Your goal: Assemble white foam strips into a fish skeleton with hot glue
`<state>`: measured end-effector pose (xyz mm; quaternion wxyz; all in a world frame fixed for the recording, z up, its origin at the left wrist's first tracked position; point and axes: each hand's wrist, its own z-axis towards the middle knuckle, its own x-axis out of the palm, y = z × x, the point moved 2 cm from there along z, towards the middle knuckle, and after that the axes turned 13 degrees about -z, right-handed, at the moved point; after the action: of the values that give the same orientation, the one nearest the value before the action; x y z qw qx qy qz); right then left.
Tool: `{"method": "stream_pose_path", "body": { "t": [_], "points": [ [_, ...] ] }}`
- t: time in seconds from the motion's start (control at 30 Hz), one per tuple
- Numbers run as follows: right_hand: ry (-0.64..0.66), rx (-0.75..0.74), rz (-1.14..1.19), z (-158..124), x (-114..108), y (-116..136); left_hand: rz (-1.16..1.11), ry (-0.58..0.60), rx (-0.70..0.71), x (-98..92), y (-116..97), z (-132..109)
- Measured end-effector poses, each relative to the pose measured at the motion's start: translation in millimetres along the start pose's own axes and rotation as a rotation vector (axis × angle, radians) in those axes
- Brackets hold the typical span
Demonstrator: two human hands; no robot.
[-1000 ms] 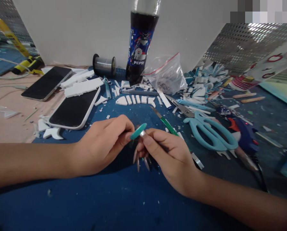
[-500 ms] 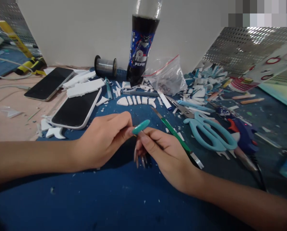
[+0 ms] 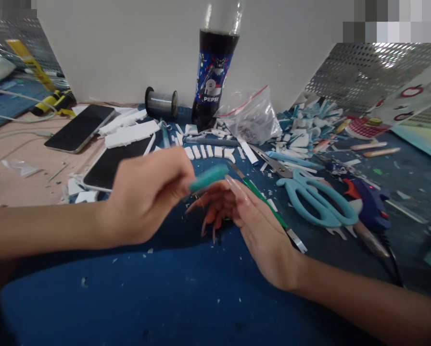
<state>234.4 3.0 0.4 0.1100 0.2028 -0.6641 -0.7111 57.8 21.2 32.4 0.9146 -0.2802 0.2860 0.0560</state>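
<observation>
My left hand (image 3: 146, 197) pinches one end of a small, long teal piece (image 3: 210, 177), slightly blurred; what it is made of I cannot tell. Its far end reaches over the fingers of my right hand (image 3: 251, 216). That hand is open, its thumb raised and its long-nailed fingers loosely curled and apart. Behind the hands lies a row of white cut pieces (image 3: 211, 152), partly covered by my left hand. A green-handled craft knife (image 3: 264, 199) rests just beyond my right hand, with light blue scissors (image 3: 316, 197) to its right.
A Pepsi bottle (image 3: 215, 72), a wire spool (image 3: 161, 103) and a clear zip bag (image 3: 253, 117) stand at the back. Two phones (image 3: 82, 127) (image 3: 118, 166) lie left. A blue glue gun (image 3: 372, 206) and a heap of scraps (image 3: 309, 125) are right. Small crumbs dot the blue mat (image 3: 146, 298).
My right thumb and fingers have come off the teal piece and spread. My left hand, still pinching it, has shifted slightly left. The view has tilted a little.
</observation>
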Motion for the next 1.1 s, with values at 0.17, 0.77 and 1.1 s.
{"method": "stream_pose_path", "body": {
  "t": [0.17,0.77,1.1],
  "points": [
    [0.112,-0.078,0.0,-3.2,1.1,3.7,0.19,0.102,0.121,10.8,-10.5,0.9],
    [-0.045,0.01,-0.169,-0.4,-4.6,2.2,0.788,0.261,0.178,11.3,1.1,5.0],
    [-0.076,0.126,-0.07,-0.1,-3.4,1.6,0.804,0.6,-0.164,15.8,17.9,-3.2]
  ]
}}
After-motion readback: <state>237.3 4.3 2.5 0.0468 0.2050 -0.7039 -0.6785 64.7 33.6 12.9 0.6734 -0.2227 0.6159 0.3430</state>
